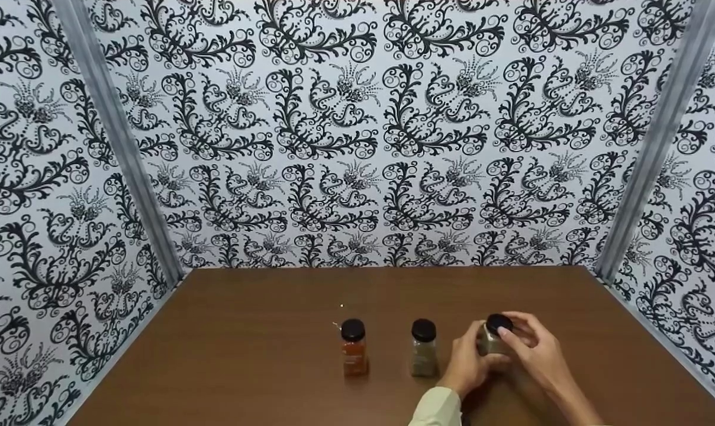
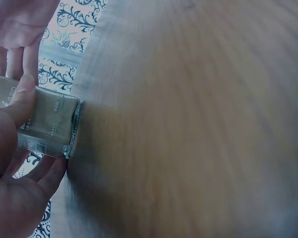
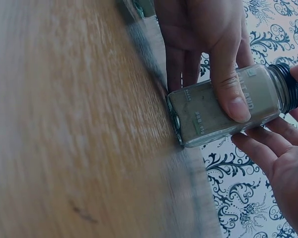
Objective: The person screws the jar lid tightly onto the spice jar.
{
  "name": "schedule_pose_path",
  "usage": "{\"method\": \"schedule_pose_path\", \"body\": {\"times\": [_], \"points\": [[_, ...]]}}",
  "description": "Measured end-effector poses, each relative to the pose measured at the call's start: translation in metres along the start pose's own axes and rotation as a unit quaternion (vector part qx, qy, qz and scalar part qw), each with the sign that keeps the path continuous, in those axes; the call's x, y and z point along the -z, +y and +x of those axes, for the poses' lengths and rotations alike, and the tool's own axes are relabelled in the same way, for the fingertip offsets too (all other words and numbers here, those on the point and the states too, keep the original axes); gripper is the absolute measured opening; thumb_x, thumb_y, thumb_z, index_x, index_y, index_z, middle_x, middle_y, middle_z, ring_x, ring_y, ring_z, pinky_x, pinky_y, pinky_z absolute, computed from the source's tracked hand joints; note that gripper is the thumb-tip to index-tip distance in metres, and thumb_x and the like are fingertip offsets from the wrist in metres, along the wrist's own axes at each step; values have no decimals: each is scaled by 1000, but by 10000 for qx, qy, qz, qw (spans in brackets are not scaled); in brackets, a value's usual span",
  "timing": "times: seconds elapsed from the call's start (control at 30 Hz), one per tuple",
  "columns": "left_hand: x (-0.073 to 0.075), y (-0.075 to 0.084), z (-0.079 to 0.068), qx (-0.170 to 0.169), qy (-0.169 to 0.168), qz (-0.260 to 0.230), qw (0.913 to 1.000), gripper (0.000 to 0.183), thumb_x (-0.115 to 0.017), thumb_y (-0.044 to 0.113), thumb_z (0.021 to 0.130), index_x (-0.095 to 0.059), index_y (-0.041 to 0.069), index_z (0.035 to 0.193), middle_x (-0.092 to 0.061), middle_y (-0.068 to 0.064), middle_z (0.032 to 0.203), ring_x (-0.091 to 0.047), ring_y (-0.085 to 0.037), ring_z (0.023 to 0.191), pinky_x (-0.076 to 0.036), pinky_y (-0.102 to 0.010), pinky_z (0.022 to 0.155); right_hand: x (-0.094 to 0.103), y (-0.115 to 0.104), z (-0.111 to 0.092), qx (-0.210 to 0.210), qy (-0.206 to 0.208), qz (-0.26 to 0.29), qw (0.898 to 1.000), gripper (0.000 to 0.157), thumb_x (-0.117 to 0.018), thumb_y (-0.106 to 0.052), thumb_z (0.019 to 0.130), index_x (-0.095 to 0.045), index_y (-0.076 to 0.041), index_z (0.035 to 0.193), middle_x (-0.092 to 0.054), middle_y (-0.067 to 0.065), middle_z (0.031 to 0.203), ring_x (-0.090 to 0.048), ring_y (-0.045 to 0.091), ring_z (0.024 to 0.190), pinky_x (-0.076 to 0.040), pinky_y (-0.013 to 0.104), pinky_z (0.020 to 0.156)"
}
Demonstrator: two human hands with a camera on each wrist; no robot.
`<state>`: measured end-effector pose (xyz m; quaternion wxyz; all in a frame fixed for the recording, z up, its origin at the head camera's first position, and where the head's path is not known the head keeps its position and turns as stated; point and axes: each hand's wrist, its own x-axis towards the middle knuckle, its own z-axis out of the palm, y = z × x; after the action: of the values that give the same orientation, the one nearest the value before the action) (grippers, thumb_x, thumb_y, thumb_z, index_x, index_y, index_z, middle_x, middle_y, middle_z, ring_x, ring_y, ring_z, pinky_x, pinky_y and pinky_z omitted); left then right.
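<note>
On the right side of the table, both hands are on a square glass spice jar (image 1: 490, 344) with greyish-brown powder and a black screw lid (image 1: 499, 322). My left hand (image 1: 469, 362) grips the jar's body; its thumb lies across the printed face in the right wrist view. Thumb and fingers of my right hand (image 1: 540, 350) pinch the black lid, and other fingers lie near the glass. The jar (image 3: 203, 111) stands with its base at the tabletop, its lid on top. Powder hides whatever else is inside.
Left of the hands stands a second spice jar (image 1: 424, 349) with greenish-brown contents and a black lid. Farther left is a jar of orange-red spice (image 1: 354, 350). Patterned walls (image 1: 357, 148) enclose the brown wooden table (image 1: 245, 343) at the back and sides.
</note>
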<state>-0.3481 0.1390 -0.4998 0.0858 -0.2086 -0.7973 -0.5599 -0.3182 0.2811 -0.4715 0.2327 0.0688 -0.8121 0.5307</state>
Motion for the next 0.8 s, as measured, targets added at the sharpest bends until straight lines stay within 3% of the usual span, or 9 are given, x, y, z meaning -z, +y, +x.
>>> {"method": "schedule_pose_path", "body": {"times": [0.23,0.6,0.8], "points": [[2,2,0,42,-144,55,9999,53,-83,25,79,-59,26,126,-72,5,119,-66,-3,101,-52,-16,81,3,0,0,-132,-186,-228,9995,38,-62,-24,100,-59,-14,136,-66,14,134,-59,-12,105,-48,7,87],[1,4,-1,197,-167,109,9996,51,-82,25,80,-59,27,126,-71,3,122,-65,-5,105,-52,-18,84,2,-1,0,-201,-155,-165,9995,36,-67,-22,97,-62,-7,130,-66,18,131,-58,-13,105,-48,7,86],[2,4,-1,256,-202,74,9994,52,-83,24,81,-59,27,126,-70,3,122,-65,-5,104,-53,-19,84,4,-1,-1,-181,-186,-276,9993,40,-65,-24,98,-58,-9,135,-65,19,133,-57,-14,104,-47,6,87]]}}
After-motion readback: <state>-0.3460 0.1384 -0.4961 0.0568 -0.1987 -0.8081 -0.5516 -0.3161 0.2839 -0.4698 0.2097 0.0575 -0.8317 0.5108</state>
